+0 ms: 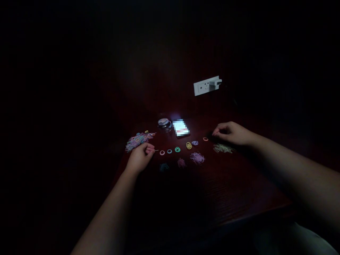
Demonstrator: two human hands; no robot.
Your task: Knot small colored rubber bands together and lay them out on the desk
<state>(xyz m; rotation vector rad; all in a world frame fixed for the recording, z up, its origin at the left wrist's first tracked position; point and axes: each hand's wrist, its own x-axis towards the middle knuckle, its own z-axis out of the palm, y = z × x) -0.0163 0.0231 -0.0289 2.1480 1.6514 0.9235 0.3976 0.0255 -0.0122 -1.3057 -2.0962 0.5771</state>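
Note:
My left hand is closed in a pinch, with a thin pale strand, apparently a small rubber band, sticking out from its fingertips. Behind that hand lies a heap of mixed-colour rubber bands. My right hand is held with its fingers curled together above the table; anything in them is too dark to make out. Just in front of it lies a pile of pale yellow bands. Between my hands runs a row of ring-shaped bands: pink, blue, a green ring, a yellow bundle, purple and an orange ring.
Nearer me lie piles of purple bands, pink bands and dark teal bands on the dark red table. A lidded jar stands beside a lit phone. A wall socket holds a plug.

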